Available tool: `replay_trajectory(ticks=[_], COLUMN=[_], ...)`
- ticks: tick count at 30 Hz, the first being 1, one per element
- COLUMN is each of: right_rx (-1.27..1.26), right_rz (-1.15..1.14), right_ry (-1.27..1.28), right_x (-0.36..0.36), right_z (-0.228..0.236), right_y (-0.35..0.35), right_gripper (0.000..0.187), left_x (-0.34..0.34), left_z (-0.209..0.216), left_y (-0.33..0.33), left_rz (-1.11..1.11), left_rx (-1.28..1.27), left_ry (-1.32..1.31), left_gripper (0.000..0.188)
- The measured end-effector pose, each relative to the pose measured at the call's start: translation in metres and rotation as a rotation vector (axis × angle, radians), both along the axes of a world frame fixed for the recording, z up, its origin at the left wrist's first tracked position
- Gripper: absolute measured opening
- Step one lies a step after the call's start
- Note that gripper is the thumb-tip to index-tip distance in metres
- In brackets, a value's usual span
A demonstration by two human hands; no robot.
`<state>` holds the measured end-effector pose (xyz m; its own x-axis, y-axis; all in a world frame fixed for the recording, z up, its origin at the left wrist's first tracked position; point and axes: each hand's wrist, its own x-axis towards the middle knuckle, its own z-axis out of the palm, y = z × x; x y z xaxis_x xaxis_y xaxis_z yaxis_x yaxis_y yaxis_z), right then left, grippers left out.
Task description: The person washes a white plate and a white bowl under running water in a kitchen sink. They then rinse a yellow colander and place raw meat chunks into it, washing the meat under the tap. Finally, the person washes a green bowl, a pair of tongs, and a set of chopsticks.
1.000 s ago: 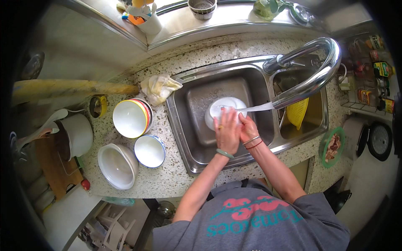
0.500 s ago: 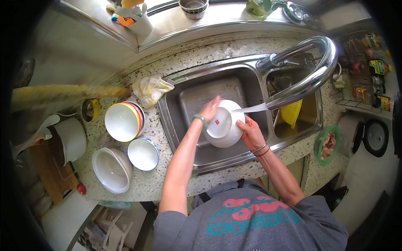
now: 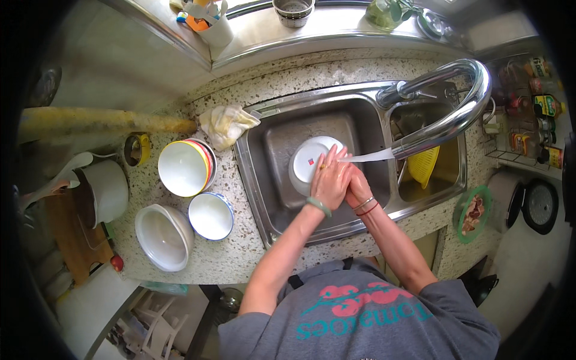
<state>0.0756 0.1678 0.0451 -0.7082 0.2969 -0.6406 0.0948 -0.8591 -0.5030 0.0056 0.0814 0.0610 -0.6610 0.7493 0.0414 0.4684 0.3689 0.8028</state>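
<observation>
Currently, the head view shows one double-basin sink (image 3: 345, 91), one chrome faucet (image 3: 462, 117) discharging one water stream (image 3: 369, 157), and one white bowl (image 3: 305, 165) located near the center of the large basin (image 3: 279, 135), underside facing the camera.

From that basin, one crumpled cloth (image 3: 228, 127) lies at 10 o'clock; one yellow-rimmed bowl (image 3: 183, 169), nested in other dishware, stands at 9 o'clock; one blue-rimmed bowl (image 3: 211, 217) and, farther out, one large white bowl (image 3: 162, 240) stand at 8 o'clock. One yellow plastic strainer (image 3: 423, 165) rests in the small basin at 3 o'clock. One green bowl (image 3: 461, 217) containing meat pieces (image 3: 474, 213) sits between 3 and 4 o'clock.

Hands, two: together, at the white bowl's 4 o'clock side. Left hand (image 3: 331, 179): fingers extended, overlapping the bowl's edge and lying over the right hand. Right hand (image 3: 358, 185): fingers partly hidden; its grip cannot be determined.
</observation>
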Motion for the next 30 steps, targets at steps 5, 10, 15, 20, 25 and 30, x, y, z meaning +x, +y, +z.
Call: replay_trajectory(ticks=[5,10,15,20,25,30], right_rx=[0.116,0.073,0.202,0.623,1.209,1.939], right_rz=[0.209,0.141,0.11,0.13,0.541,0.804], right_ry=[-0.032,0.003,-0.059,-0.064,-0.078,0.265], right_x=[0.013,0.014,0.007,-0.012,-0.005,0.01], right_z=[0.02,0.043,0.037,-0.008,-0.012,-0.01], right_y=[0.011,0.016,0.005,-0.018,-0.022,-0.002], right_gripper=[0.034,0.035,0.031,0.022,0.021,0.031], left_x=[-0.041,-0.074,-0.042,0.058,0.015,-0.011], left_z=[-0.017,-0.072,-0.093,-0.103,-0.012,-0.054], left_y=[0.025,0.007,-0.035,-0.04,-0.03,-0.04], left_rz=[-0.269,-0.086,0.333,0.566,0.722,0.734], left_rx=[-0.132,-0.105,0.157,0.253,0.5,0.431], left_ry=[-0.033,-0.622,-0.831,-0.831,-1.379,-1.382], left_gripper=[0.03,0.046,0.052,0.06,0.073,0.048])
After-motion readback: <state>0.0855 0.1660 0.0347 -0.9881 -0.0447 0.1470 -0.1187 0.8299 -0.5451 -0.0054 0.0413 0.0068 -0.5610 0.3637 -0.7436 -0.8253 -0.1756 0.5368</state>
